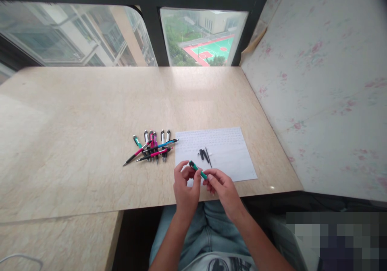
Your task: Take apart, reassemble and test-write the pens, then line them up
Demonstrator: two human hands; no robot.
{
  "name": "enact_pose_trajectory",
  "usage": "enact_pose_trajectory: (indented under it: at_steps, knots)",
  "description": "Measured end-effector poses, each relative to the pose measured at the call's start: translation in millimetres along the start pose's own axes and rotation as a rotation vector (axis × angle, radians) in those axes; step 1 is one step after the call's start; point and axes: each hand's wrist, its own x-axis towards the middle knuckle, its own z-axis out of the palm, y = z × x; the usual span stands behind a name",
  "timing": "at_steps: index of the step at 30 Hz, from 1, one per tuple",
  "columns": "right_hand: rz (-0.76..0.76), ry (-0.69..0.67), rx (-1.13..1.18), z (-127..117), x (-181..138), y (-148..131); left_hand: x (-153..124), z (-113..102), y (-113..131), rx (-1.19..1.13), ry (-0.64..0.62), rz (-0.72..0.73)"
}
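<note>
Above the near edge of a white sheet of paper (232, 168), both hands grip a green pen barrel (203, 174) with a dark clip at its upper left end. My left hand (187, 186) pinches it around the middle, the index finger raised toward the clip. At the lower right end, the fingertips of my right hand (222, 186) close on the barrel. Small black pen parts (203, 155) and a thin dark refill (208, 157) lie on the paper just beyond. Whether the right fingers hold another small piece is hidden.
Left of the paper lies a loose pile of several pens (152, 148), in white, pink, purple, blue and green, some crossing others. The stone-patterned counter (90, 114) runs to the windows. A floral wall (320, 81) borders the right side. A white cable (22, 256) lies lower left.
</note>
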Motion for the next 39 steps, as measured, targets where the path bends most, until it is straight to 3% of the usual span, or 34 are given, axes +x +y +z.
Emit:
enact_pose_trajectory:
  at_steps: [5, 8, 17, 27, 31, 34, 39]
  knots:
    - [-0.035, 0.032, -0.024, -3, -1, -4, 3, 4, 2, -0.217, 0.011, -0.234]
    - [-0.046, 0.039, -0.054, -4, -2, -5, 4, 3, 0, -0.27, 0.022, -0.286]
    - [-0.219, 0.015, -0.227, -7, -5, 1, -3, 6, -1, -0.406, -0.033, -0.357]
    - [-0.263, 0.016, -0.315, -7, -3, 4, -3, 0, -2, -0.225, -0.116, -0.289]
    - [-0.392, 0.031, -0.577, -10, -2, 0, -2, -2, -7, -0.206, -0.122, -0.265]
    - [-0.551, 0.113, -0.843, -23, 6, -3, -1, -3, -10, -0.134, -0.156, -0.208]
    - [-0.638, 0.428, -1.084, -51, 25, -7, -2, -5, -10, -0.039, -0.183, -0.157]
